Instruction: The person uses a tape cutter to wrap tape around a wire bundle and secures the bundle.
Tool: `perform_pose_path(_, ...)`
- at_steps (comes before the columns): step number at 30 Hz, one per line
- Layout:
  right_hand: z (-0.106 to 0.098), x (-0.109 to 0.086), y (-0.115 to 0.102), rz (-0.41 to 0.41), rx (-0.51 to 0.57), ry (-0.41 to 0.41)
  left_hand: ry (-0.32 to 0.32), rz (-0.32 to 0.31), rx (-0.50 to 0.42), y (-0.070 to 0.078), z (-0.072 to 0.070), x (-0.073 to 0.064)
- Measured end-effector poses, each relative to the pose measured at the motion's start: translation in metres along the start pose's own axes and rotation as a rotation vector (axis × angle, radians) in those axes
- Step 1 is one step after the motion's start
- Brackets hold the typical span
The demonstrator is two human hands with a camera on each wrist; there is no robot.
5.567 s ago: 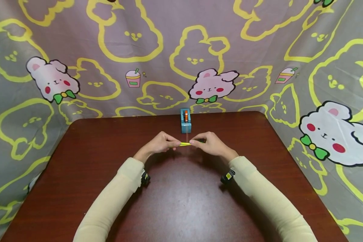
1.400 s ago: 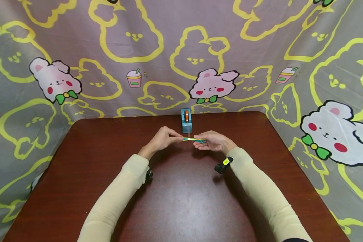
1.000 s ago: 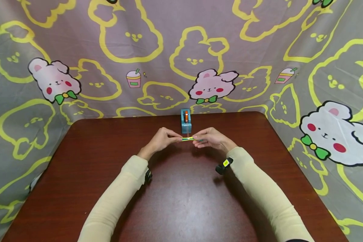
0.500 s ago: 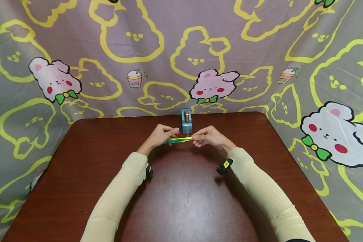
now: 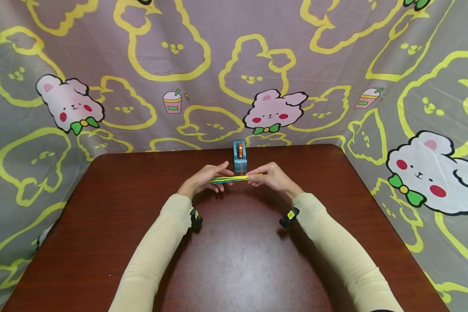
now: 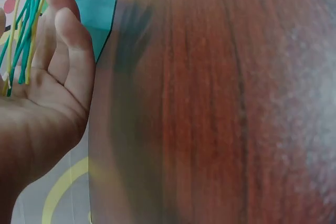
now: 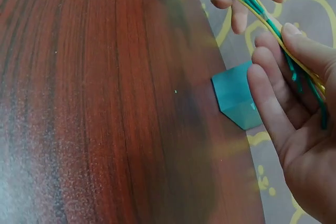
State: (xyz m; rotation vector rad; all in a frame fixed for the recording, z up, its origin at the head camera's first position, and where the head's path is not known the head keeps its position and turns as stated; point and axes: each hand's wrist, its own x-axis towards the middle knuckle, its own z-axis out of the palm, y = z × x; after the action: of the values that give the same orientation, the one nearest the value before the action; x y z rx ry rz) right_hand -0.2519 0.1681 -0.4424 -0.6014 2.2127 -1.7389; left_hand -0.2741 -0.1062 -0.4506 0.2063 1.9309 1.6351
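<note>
Thin green and yellow cords are gathered into a bundle stretched sideways between the two hands, over the far part of the table. My right hand pinches it near the middle between thumb and fingers; loose cord ends hang over that palm in the right wrist view. The left hand has its thumb lifted and fingers spread, and the other cord ends lie across its palm in the left wrist view. Just behind the bundle stands a blue tape dispenser with an orange reel, a clear strip reaching from its front toward the cords.
The dark red-brown wooden table reaches back to a patterned cloth hung behind and at both sides. Both forearms, in pale sleeves, wear small black wrist cameras.
The left hand, which earlier pinched the bundle near its middle, has let go, slid left and spread its fingers under the cord ends. The right hand's fingers have closed from a flatter pose into a pinch.
</note>
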Motion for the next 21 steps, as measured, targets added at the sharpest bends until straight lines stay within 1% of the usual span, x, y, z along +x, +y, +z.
perform_pose_path(3, 0.0004, -0.0014, -0.0009, -0.017, -0.028, 0.015, -0.038, -0.017, -0.02, 0.001, 0.0003, -0.0002)
perform_pose_path(6, 0.0008, -0.0023, -0.001, -0.026, -0.058, 0.032, -0.049, -0.009, -0.039, 0.0014, 0.0013, -0.0002)
perform_pose_path(14, 0.0016, -0.0027, -0.0007, -0.048, -0.131, 0.056, -0.027, 0.017, -0.096, 0.0009, 0.0048, -0.0016)
perform_pose_path(16, 0.0026, -0.0039, -0.0056, -0.045, -0.153, 0.059, -0.016, 0.029, -0.11, 0.0007, 0.0053, -0.0024)
perform_pose_path(21, 0.002, -0.0029, -0.0088, -0.037, -0.182, 0.062, 0.015, 0.071, -0.099, 0.0008, 0.0063, -0.0041)
